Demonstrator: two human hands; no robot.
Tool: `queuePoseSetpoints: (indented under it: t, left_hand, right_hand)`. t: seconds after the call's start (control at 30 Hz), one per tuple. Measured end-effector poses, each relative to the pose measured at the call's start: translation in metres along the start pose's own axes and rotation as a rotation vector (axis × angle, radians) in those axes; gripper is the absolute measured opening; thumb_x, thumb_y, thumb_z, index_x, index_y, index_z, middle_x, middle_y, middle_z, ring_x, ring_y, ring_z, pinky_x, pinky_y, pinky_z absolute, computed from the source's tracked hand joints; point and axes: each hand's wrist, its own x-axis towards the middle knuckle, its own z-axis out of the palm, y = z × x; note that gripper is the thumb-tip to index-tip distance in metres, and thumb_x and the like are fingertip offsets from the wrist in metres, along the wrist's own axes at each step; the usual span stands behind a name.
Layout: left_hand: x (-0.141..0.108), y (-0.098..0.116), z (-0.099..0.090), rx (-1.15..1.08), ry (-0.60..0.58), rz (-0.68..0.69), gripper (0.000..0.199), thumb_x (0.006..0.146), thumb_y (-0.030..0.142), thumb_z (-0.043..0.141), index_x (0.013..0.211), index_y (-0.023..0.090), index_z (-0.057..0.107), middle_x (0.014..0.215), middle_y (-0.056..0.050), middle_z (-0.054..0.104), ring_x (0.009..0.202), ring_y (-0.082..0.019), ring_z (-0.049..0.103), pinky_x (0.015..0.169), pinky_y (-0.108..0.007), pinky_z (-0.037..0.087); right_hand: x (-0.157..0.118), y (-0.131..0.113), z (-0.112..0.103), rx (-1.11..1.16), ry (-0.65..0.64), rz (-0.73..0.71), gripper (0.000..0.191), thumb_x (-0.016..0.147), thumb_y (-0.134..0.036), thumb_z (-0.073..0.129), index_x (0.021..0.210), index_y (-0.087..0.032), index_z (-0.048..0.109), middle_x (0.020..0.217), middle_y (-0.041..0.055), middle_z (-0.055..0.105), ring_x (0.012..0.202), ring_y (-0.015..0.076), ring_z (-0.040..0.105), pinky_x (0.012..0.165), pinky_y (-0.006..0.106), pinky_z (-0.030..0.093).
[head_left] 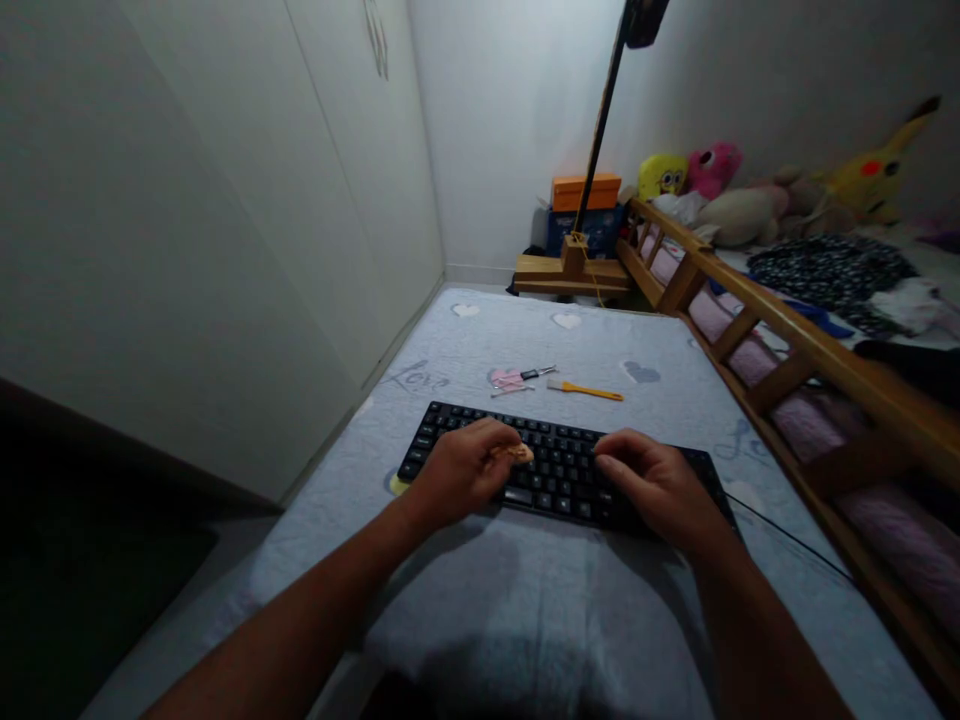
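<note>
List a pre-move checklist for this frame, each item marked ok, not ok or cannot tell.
1. Keyboard lying keys-up on the patterned cloth: ok.
2. Small pale piece in the left hand's grip: ok; what it is, cannot tell.
3. Right hand empty: cannot tell, the fingers curl out of clear view.
4. Keys all in full view: not ok, both hands cover some.
5. Yellow-handled brush lying off the keyboard: ok.
6. Cable plugged in at its far end: cannot tell.
</note>
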Motion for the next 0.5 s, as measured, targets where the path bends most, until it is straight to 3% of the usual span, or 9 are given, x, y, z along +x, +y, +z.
queuePoseSetpoints:
  t: [0.1, 0.23, 0.4, 0.5]
  left_hand:
    - [0.01, -0.012, -0.007, -0.007, -0.059, -0.008, 0.016, 0.088, 0.011, 0.059, 0.099, 0.018, 0.068, 0.091, -0.002, 0.072, 0.077, -0.014, 0.066, 0.072, -0.025, 0.05]
    - [0.019, -0.019, 0.001, 0.032, -0.15, 0.065, 0.02, 0.092, 0.012, 0.056, 0.103, 0.02, 0.07, 0.1, -0.005, 0.073, 0.094, -0.018, 0.068, 0.086, -0.03, 0.052]
    - [0.025, -0.02, 0.021, 0.05, -0.201, 0.105, 0.021, 0.094, 0.012, 0.055, 0.097, 0.02, 0.074, 0.101, -0.006, 0.07, 0.095, -0.018, 0.066, 0.086, -0.029, 0.052]
    - [0.027, -0.019, 0.029, 0.098, -0.197, 0.108, 0.02, 0.096, 0.015, 0.055, 0.097, 0.02, 0.074, 0.1, -0.005, 0.069, 0.093, -0.017, 0.065, 0.085, -0.029, 0.053]
  right_hand:
    - [0.006, 0.018, -0.042, -0.254, 0.138, -0.041, 0.023, 0.083, -0.044, 0.062, 0.086, -0.023, 0.072, 0.088, 0.0053, 0.073, 0.083, 0.0227, 0.066, 0.081, 0.037, 0.05]
    - [0.01, 0.056, -0.082, -0.429, 0.353, -0.03, 0.025, 0.08, -0.046, 0.061, 0.082, -0.023, 0.071, 0.09, 0.0073, 0.071, 0.083, 0.0242, 0.066, 0.081, 0.039, 0.05]
    - [0.008, 0.095, -0.086, -0.417, 0.542, 0.022, 0.028, 0.078, -0.048, 0.059, 0.081, -0.023, 0.069, 0.089, 0.0085, 0.071, 0.083, 0.0251, 0.066, 0.081, 0.04, 0.051]
    - [0.008, 0.106, -0.081, -0.394, 0.573, 0.039, 0.027, 0.076, -0.048, 0.059, 0.079, -0.023, 0.069, 0.086, 0.0079, 0.072, 0.081, 0.0249, 0.066, 0.082, 0.04, 0.051]
